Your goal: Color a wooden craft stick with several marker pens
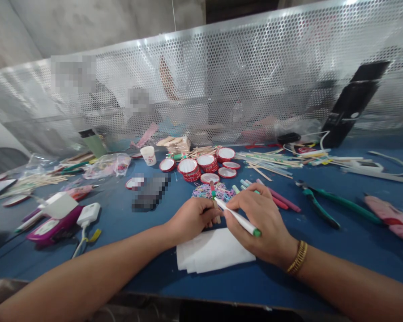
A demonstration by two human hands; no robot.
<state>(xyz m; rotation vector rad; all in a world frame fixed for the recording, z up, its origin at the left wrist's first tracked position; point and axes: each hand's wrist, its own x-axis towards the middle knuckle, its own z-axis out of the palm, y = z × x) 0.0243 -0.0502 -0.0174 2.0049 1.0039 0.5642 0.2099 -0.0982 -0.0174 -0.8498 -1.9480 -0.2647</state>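
My right hand (260,219) is closed around a white marker with green ends (237,217), its tip pointing up-left. My left hand (191,217) is closed on a small wooden stick (216,218), pinched upright just left of the marker tip. Both hands rest over a folded white paper (211,252) on the blue table (339,255). Just beyond the fingers lies a heap of coloured rubber bands (211,191), and several coloured markers (282,200) lie to its right.
Red-rimmed round lids (206,165) are stacked behind the bands. Green-handled pliers (332,203) lie at right, wooden sticks (272,161) beyond them. A magenta device (52,226) and white charger (88,213) sit at left. A perforated metal screen (221,76) backs the table.
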